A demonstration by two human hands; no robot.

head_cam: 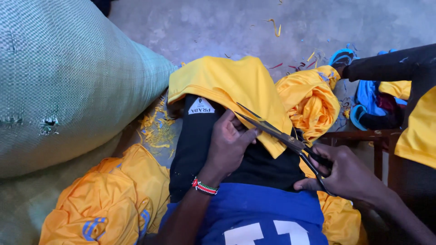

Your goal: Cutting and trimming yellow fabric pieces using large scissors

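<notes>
My left hand (229, 145) presses down on the yellow cloth (231, 88) that lies draped over my knee, fingers bent and pinching its lower edge against the black fabric (195, 149) beneath. A beaded bracelet (204, 186) in red, white and green sits on that wrist. My right hand (347, 174) is clenched through the handles of the scissors (277, 131), whose blades are parted and point up and left, with the yellow cloth's edge lying between them, just beside my left fingertips.

The black fabric carries a small white label (201, 106) near its top, tucked under the yellow cloth's fold. Below it, across my lap, lies a blue garment (259, 213) with white markings.

To my left a large green woven sack (68, 77) bulges against my leg, and a heap of yellow garments (109, 199) rests at its foot. More bunched yellow cloth (311, 102) sits to the right of my knee. Small yellow scraps (156, 129) and coloured thread bits litter the concrete floor (218, 25). At the far right a dark wooden stool (377, 138) stands near blue clothing (368, 97).
</notes>
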